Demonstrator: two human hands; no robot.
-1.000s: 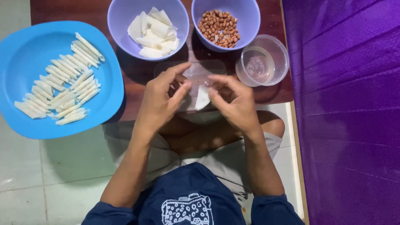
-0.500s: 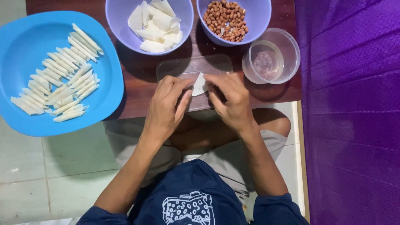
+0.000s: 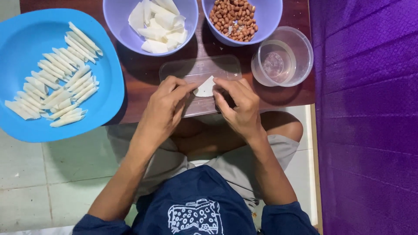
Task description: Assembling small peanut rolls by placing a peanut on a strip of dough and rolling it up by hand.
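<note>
My left hand [image 3: 163, 109] and my right hand [image 3: 238, 104] meet over a clear plastic lid [image 3: 198, 69] lying on the dark wooden table [image 3: 139, 74]. Between their fingertips they pinch a small white wrapper sheet [image 3: 204, 88], partly folded and partly hidden by the fingers. A purple bowl of white wrapper pieces [image 3: 150, 21] stands just beyond the lid, with a purple bowl of peanuts [image 3: 239, 17] to its right.
A blue tray [image 3: 52, 74] at the left holds several thin white rolls. A clear round container [image 3: 283, 56] with a little water sits at the right. Purple cloth [image 3: 365, 117] covers the right side. Pale tiled floor lies below the table's edge.
Both hands have stayed on the wrapper and kept working it over the lid; more of its white corner shows between the fingers. The view has shifted slightly.
</note>
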